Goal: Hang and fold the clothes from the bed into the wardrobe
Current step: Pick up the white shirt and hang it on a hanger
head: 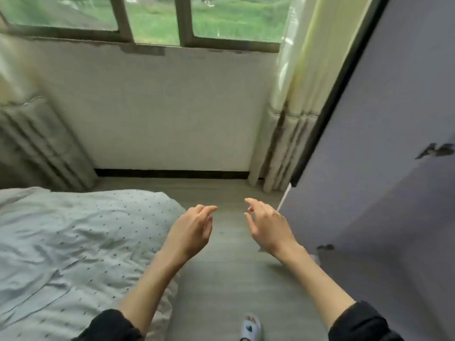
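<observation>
A slipper (250, 326) on one foot sits at the bottom edge. The wardrobe (384, 168) fills the right of the frame, its doors closed. The bed (61, 242) spreads across the lower left, with no clothes lying on the part in view. At the centre, left hand (190, 231) and right hand (267, 227) hang loose-fingered, holding nothing. My guess: either just starting or nearly done.

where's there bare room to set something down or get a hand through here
The floor strip between the bed and the wardrobe door is bare up to the wall. The visible bed sheet is also free. Tightest spot: the right hand sits close to the door's edge; the left hand hovers by the bed's corner.
</observation>
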`<state>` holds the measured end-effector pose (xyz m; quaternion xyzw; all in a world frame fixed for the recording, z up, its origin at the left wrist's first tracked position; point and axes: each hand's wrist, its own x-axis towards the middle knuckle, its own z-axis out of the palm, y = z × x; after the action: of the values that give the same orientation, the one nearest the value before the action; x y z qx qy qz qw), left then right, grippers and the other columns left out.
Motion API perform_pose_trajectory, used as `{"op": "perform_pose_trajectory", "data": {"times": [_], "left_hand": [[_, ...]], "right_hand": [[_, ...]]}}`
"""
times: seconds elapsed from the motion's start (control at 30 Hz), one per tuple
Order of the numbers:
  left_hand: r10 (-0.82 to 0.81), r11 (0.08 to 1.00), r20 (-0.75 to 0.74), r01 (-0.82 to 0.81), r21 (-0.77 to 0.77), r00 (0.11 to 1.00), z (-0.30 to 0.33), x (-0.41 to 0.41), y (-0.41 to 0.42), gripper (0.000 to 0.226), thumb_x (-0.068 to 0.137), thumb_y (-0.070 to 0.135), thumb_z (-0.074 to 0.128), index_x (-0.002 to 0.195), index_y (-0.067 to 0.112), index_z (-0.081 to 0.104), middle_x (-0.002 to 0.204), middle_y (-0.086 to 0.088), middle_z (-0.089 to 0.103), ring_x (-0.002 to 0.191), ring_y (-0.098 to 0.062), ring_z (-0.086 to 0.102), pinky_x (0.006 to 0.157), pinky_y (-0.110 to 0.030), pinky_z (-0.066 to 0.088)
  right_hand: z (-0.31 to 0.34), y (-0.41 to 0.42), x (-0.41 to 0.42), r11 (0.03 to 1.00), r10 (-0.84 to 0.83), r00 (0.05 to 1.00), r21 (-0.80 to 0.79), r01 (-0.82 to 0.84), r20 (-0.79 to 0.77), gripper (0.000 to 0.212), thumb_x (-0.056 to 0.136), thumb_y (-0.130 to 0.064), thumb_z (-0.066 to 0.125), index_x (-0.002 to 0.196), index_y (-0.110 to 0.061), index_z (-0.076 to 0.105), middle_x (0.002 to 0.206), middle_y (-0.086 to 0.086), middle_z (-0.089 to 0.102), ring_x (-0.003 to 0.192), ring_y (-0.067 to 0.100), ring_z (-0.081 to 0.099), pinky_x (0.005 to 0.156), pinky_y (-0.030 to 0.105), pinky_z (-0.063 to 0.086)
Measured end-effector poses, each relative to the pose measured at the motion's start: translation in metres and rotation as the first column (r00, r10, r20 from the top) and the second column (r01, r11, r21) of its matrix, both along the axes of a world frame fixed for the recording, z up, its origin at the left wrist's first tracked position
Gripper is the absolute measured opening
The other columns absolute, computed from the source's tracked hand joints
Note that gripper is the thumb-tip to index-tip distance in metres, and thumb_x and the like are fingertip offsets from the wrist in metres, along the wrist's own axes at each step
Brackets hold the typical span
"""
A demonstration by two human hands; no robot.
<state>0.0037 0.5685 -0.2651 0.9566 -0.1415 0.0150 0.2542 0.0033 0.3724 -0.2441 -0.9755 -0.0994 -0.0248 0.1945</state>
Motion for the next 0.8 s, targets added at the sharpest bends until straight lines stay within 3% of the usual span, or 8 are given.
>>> {"op": "perform_pose_trajectory", "data": {"times": [0.13, 0.23, 0.37, 0.57, 0.67, 0.8], "left_hand": [[0.332, 0.943, -0.113, -0.328, 0.052, 0.936, -0.027, -0.039, 0.14, 0.04, 0.098, 0.022, 0.034, 0.135, 0.017, 0.049, 0.13, -0.003, 0.055, 0.119, -0.022, 0.049, 0.096, -0.032, 0.041], [0.447, 0.894, -0.197, -0.443, 0.068, 0.872, -0.04, -0.058, 0.19, 0.039, 0.1, 0.019, 0.036, 0.138, 0.019, 0.044, 0.137, 0.0, 0.048, 0.125, -0.019, 0.044, 0.099, -0.03, 0.038], [0.63, 0.769, -0.277, -0.632, 0.094, 0.726, -0.063, -0.079, 0.274, 0.04, 0.1, 0.019, 0.034, 0.139, 0.021, 0.043, 0.137, 0.002, 0.045, 0.127, -0.017, 0.04, 0.1, -0.028, 0.034], [0.754, 0.622, -0.406, -0.76, 0.189, 0.517, -0.124, -0.084, 0.381, 0.042, 0.098, 0.018, 0.038, 0.14, 0.024, 0.039, 0.141, 0.005, 0.039, 0.129, -0.015, 0.036, 0.104, -0.027, 0.032], [0.775, 0.596, -0.441, -0.756, 0.27, 0.454, -0.147, -0.077, 0.426, 0.045, 0.097, 0.016, 0.04, 0.141, 0.019, 0.038, 0.145, 0.001, 0.036, 0.135, -0.018, 0.031, 0.105, -0.028, 0.03], [0.836, 0.521, -0.374, -0.796, 0.308, 0.402, -0.183, -0.062, 0.502, 0.045, 0.092, 0.014, 0.046, 0.136, 0.009, 0.046, 0.143, -0.014, 0.041, 0.133, -0.03, 0.038, 0.105, -0.04, 0.035]], "right_hand": [[-0.022, 0.14, 0.026, 0.946, 0.32, 0.941, -0.009, -0.323, -0.108, 0.042, 0.1, -0.027, 0.038, 0.14, -0.015, 0.036, 0.128, 0.004, 0.053, 0.12, 0.022, 0.048, 0.096, 0.033, 0.037], [-0.031, 0.199, 0.036, 0.894, 0.439, 0.888, -0.024, -0.446, -0.139, 0.042, 0.1, -0.028, 0.039, 0.14, -0.015, 0.038, 0.133, 0.005, 0.052, 0.122, 0.022, 0.047, 0.099, 0.033, 0.038], [-0.06, 0.31, 0.061, 0.763, 0.623, 0.749, -0.036, -0.645, -0.226, 0.041, 0.101, -0.03, 0.038, 0.139, -0.015, 0.038, 0.135, 0.008, 0.05, 0.123, 0.024, 0.047, 0.099, 0.036, 0.042], [-0.136, 0.457, 0.102, 0.584, 0.743, 0.546, -0.021, -0.811, -0.387, 0.044, 0.1, -0.03, 0.038, 0.14, -0.013, 0.036, 0.142, 0.006, 0.043, 0.132, 0.024, 0.036, 0.103, 0.036, 0.037], [-0.171, 0.515, 0.122, 0.503, 0.749, 0.475, -0.07, -0.862, -0.462, 0.048, 0.1, -0.033, 0.038, 0.145, -0.017, 0.028, 0.151, 0.005, 0.028, 0.141, 0.023, 0.021, 0.111, 0.038, 0.027], [-0.218, 0.6, 0.151, 0.423, 0.762, 0.428, -0.127, -0.897, -0.486, 0.056, 0.1, -0.042, 0.031, 0.15, -0.026, 0.011, 0.159, 0.001, 0.003, 0.146, 0.023, 0.0, 0.117, 0.048, 0.009]]}}
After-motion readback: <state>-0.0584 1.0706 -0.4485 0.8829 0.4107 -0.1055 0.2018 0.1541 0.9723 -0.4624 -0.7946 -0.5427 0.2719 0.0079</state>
